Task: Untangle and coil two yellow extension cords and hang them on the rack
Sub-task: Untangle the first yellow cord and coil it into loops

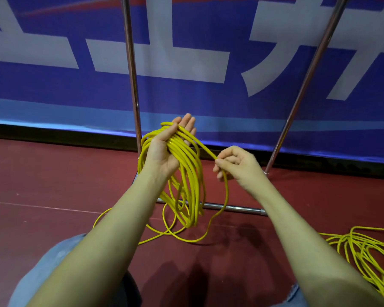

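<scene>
Blue denim knees (53, 258) sit at the bottom edge, and two bare forearms reach out over them toward a dark red floor (42, 173). Palm up, the left hand (164, 149) carries a coil of yellow extension cord (186, 173): many loops lie across the palm, with the fingers nearly straight above them, and hang down in a long oval that ends just above the floor. One strand runs from the top of the coil across to the right hand (235, 162), which pinches it between thumb and curled fingers; the two hands are apart, level with each other. Below the right hand the strand drops in a curve to the floor and joins a few loose turns lying under the coil. A second yellow cord (364, 251) lies in a loose tangle on the floor at the right edge, well apart from the first. Behind the hands stands the rack (131, 63), of which two shiny metal uprights and a low horizontal bar on the floor show; nothing hangs on the visible part. A blue banner (208, 29) with large white characters fills the background.
</scene>
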### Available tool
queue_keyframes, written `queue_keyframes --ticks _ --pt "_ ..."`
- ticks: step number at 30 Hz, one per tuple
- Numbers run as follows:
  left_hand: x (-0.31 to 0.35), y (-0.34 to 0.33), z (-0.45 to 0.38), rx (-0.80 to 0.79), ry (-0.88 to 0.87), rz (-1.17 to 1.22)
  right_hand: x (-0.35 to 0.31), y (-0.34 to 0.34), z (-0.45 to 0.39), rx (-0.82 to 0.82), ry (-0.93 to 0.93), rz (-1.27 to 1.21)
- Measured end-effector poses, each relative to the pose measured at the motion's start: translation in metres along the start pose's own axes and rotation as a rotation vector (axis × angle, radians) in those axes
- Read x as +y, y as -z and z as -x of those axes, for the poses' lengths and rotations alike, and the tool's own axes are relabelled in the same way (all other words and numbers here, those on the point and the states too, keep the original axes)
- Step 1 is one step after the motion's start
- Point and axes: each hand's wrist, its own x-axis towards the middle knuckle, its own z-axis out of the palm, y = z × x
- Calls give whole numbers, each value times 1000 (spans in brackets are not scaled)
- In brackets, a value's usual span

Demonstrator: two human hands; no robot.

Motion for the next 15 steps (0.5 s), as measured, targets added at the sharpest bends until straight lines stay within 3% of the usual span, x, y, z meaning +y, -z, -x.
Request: queue_keyframes --ticks 4,15 --pt "-2 4 0 -13 4 -86 -8 -4 -3 77 86 -5" --pt "-7 -4 5 -33 8 -72 -7 -13 -2 -60 76 61"
